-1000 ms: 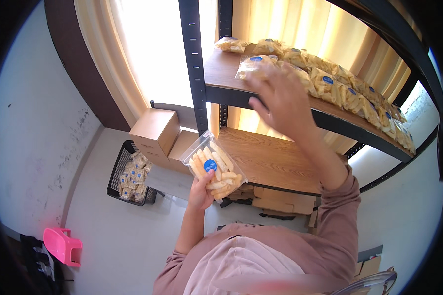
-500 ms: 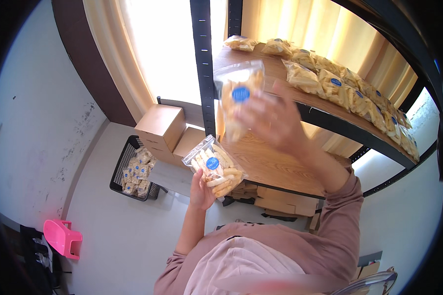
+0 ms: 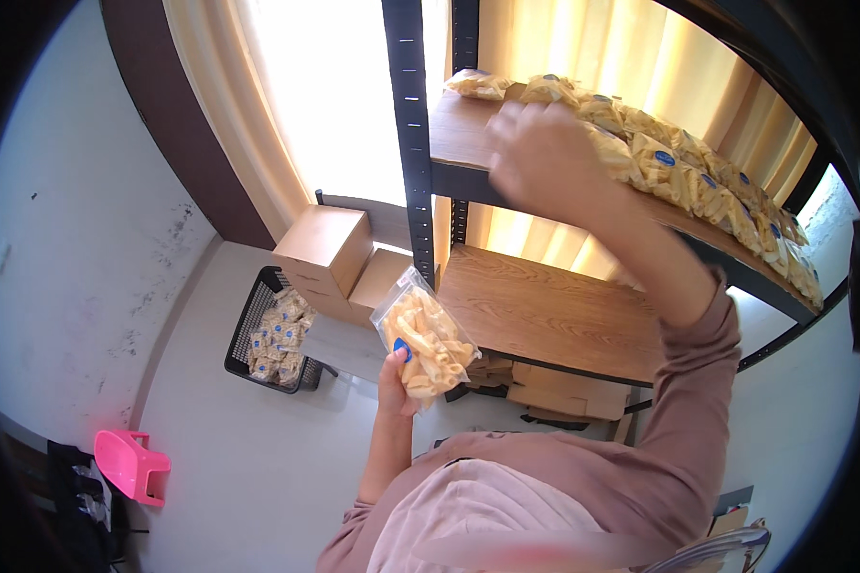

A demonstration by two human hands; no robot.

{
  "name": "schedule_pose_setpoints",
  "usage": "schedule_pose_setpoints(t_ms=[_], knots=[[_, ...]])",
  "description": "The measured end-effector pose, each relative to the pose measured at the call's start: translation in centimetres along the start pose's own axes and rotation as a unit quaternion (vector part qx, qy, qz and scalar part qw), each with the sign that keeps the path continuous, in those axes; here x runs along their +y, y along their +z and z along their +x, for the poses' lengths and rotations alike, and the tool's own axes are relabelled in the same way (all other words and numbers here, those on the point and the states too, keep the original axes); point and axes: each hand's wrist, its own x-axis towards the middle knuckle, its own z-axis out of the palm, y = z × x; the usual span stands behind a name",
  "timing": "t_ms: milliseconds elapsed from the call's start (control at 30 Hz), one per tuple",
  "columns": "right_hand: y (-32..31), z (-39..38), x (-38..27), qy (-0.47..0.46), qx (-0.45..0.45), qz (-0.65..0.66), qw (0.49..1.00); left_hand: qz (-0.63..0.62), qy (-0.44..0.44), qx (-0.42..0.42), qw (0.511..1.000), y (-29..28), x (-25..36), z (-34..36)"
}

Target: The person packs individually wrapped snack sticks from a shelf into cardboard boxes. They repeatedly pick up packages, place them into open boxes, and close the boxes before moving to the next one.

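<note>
A clear plastic bag of pale yellow, stick-shaped snacks (image 3: 432, 336) is gripped in the left hand (image 3: 394, 384), which is closed on its lower left edge, the thumb laid against a round blue label (image 3: 403, 346). Well to the left of that grip, a black mesh-sided plastic basket (image 3: 244, 332) is filled with a heap of labelled snack bags (image 3: 282, 339). Above and to the right, similar clear, blue-labelled bags (image 3: 661, 170) are lined up in rows on a brown wooden upper shelf with a black metal edge (image 3: 461, 126). The right hand (image 3: 549, 158) is raised at that edge, beside the rows; its fingers are blurred, and whether anything is gripped there cannot be told.

The long axis of the held bag is slanted, its flat, clear end pointed up and leftward, its filled end down and rightward.

Right of the left-hand grip, a bare brown wood-grain lower shelf (image 3: 545, 310) is seen; above left, brown cardboard boxes (image 3: 323, 241) are stacked. Far lower left, a bright pink plastic stool (image 3: 129, 463) is stood on the pale grey floor (image 3: 258, 458)
</note>
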Motion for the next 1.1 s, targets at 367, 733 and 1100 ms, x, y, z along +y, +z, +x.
schedule_pose_setpoints(t_ms=[367,733,1100], knots=[[6.0,14.5,6.4,0.037,-0.231,-0.079,0.969,0.051,0.071,0.078,0.993,-2.3,1.0,-2.9],[7.3,10.7,6.8,-0.087,-0.212,0.009,0.973,0.005,0.115,0.062,0.991,-2.8,0.5,-2.5],[-2.8,-5.6,1.4,-0.244,0.011,0.04,0.969,-0.008,0.045,-0.237,0.97,2.8,-0.2,-0.2]])
